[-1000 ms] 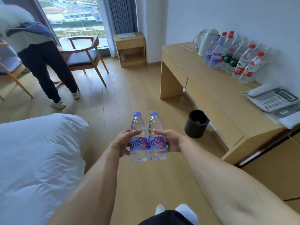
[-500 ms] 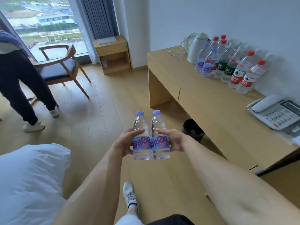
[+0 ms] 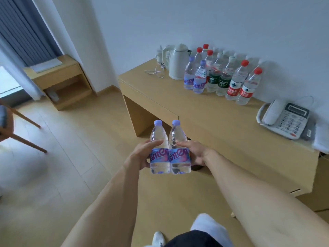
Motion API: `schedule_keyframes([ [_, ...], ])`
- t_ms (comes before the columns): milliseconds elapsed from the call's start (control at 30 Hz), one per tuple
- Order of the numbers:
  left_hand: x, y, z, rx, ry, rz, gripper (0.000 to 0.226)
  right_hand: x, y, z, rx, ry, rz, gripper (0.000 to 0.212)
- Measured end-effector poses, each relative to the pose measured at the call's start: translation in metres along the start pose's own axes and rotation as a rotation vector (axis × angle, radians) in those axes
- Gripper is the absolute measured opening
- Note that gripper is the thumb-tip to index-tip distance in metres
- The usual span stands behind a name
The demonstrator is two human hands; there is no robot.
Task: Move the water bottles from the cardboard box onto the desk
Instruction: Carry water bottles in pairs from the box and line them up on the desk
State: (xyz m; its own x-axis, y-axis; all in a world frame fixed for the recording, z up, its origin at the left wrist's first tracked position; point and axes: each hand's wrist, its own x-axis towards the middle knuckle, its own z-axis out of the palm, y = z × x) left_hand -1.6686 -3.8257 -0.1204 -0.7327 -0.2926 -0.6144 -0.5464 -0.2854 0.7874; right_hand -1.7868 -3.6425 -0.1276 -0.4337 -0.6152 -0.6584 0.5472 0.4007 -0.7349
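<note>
My left hand (image 3: 140, 155) grasps one clear purple-capped water bottle (image 3: 159, 148); my right hand (image 3: 195, 154) grasps its twin (image 3: 179, 148), both upright, touching, above the pale wood floor (image 3: 62, 166). The long light-wood desk (image 3: 204, 118) against the white wall (image 3: 231, 24) carries a white electric kettle (image 3: 178, 63), a cluster of bottles (image 3: 222, 77) and a white corded telephone (image 3: 284, 118). A small open wooden side table (image 3: 60, 82) stands near grey curtains (image 3: 26, 32).

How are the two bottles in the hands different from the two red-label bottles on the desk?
The held bottles have purple caps and purple labels; the red-label bottles have red caps. The held bottles are carried in the air between left hand and right hand; the red-label bottles stand on the desk. All are clear and upright.
</note>
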Motion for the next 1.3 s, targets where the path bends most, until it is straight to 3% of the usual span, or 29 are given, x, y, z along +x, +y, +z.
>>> schedule_keyframes([
  [133, 0.041, 0.039, 0.004, 0.073, -0.074, 0.008, 0.045, 0.014, -0.023, -0.016, 0.142, 0.096, -0.023, 0.047],
  [367, 0.114, 0.094, 0.041, 0.137, -0.155, 0.025, 0.045, 0.041, -0.052, -0.073, 0.178, 0.276, -0.059, 0.037],
  [700, 0.198, 0.181, 0.082, 0.205, -0.187, 0.103, 0.04, 0.094, -0.114, -0.148, 0.263, 0.269, -0.16, 0.055],
  [833, 0.223, 0.207, 0.098, 0.223, -0.272, 0.145, 0.039, 0.103, -0.136, -0.173, 0.277, 0.313, -0.191, 0.059],
  [933, 0.238, 0.218, 0.112, 0.233, -0.336, 0.178, 0.04, 0.105, -0.144, -0.189, 0.309, 0.346, -0.209, 0.05],
  [1167, 0.271, 0.235, 0.139, 0.272, -0.481, 0.325, 0.061, 0.115, -0.146, -0.215, 0.362, 0.502, -0.31, 0.054],
  [1300, 0.29, 0.246, 0.14, 0.351, -0.609, 0.424, 0.044, 0.115, -0.146, -0.217, 0.332, 0.563, -0.423, 0.058],
])
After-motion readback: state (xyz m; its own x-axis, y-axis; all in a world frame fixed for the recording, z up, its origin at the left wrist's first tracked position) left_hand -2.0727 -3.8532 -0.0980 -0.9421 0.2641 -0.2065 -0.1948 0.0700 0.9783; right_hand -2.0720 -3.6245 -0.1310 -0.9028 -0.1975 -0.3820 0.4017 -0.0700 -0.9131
